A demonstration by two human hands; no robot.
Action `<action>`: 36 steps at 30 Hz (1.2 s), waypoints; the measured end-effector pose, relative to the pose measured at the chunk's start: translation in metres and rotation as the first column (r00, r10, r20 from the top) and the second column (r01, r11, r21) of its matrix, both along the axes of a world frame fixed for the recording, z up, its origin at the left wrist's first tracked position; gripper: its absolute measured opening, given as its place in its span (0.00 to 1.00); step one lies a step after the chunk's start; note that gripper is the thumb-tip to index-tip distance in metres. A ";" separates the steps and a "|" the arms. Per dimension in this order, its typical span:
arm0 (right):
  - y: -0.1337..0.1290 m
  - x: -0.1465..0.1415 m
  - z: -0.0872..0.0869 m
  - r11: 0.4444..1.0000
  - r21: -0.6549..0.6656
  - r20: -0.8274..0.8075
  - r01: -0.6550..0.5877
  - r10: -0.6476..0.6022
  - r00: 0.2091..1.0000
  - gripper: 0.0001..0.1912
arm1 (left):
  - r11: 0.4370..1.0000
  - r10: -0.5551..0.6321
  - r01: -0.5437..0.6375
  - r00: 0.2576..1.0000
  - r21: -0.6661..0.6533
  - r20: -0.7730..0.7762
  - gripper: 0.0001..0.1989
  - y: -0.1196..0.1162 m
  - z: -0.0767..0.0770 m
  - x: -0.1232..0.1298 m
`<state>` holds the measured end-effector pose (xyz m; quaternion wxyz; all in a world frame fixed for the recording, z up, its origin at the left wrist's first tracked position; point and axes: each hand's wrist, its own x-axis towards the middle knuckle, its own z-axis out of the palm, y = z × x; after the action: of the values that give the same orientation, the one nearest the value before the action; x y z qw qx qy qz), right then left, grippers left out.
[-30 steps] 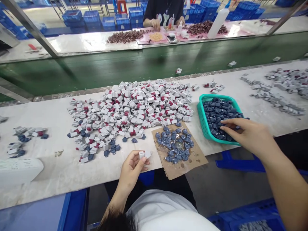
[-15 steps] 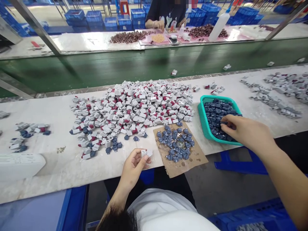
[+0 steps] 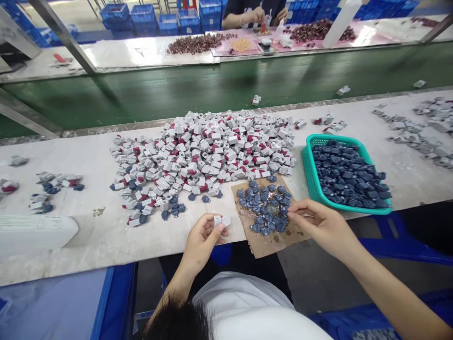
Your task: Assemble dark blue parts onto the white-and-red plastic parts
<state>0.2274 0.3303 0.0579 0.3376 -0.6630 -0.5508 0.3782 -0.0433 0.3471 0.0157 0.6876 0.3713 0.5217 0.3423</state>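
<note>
A: State of the grips?

B: Left grip (image 3: 201, 241) is closed on a small white block (image 3: 221, 221), thumb and fingers pinching it, held just above the bench (image 3: 53, 257). Looks like two joined pieces, but it's too small to be sure.

A: Right?

B: Right grip (image 3: 323, 226) is reaching forward, fingertips (image 3: 290, 214) drawn close together at the edge of the blue parts (image 3: 267, 208). Can't tell if it has one.

A: Where are those parts?

B: Loose heap on a brown cardboard sheet (image 3: 262, 243), lying flat on the bench between the two grips. The white block sits just left of the sheet.

A: Around that?

B: Teal plastic basket (image 3: 308, 165) just beyond the right grip, full of darker blue parts (image 3: 348, 177). Big pile of white-and-red parts (image 3: 201, 151) left of the cardboard and beyond it, with some blue ones mixed in near its front edge. Grey parts (image 3: 419, 137) far right.

A: Further out?

B: Green conveyor belt (image 3: 219, 87) past the bench. A co-worker's hands (image 3: 256, 16) are working at the far bench, well apart.
</note>
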 end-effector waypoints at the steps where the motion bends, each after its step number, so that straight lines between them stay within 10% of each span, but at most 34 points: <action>1: 0.001 -0.001 -0.003 0.994 0.066 0.122 -0.086 0.077 0.990 0.12 | 1.000 0.002 -0.002 1.000 -0.002 0.001 0.20 0.000 0.000 0.000; 5: 0.007 0.000 -0.012 0.895 0.190 0.573 -0.404 0.234 0.786 0.09 | 1.000 0.006 -0.005 1.000 -0.011 0.019 0.19 0.000 0.003 0.000; 12: 0.012 -0.007 -0.024 0.802 0.133 0.838 -0.583 0.223 0.498 0.11 | 0.999 0.027 -0.025 0.998 -0.032 0.052 0.18 0.001 0.007 0.001; 24: 0.013 -0.014 -0.026 0.767 0.067 0.893 -0.638 0.239 0.381 0.11 | 0.994 0.105 -0.108 0.977 0.004 0.186 0.22 -0.007 0.002 0.003; 27: 0.013 -0.011 -0.023 0.775 0.074 0.878 -0.628 0.248 0.409 0.13 | 0.991 0.133 -0.130 0.944 -0.029 0.301 0.24 -0.008 0.006 -0.001; 33: 0.006 -0.031 0.011 0.916 0.155 0.501 -0.371 0.251 0.828 0.11 | 0.963 0.255 -0.171 0.824 -0.207 0.506 0.22 -0.012 0.020 -0.004; 36: 0.001 -0.056 0.027 0.930 0.090 0.276 -0.357 0.321 0.906 0.10 | 0.949 0.297 -0.187 0.800 -0.254 0.522 0.17 -0.012 0.024 -0.001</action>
<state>0.1712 0.3313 0.0849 0.2378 -0.5750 -0.7218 0.3031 -0.0442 0.3350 0.0400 0.7913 0.1190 0.3738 0.4690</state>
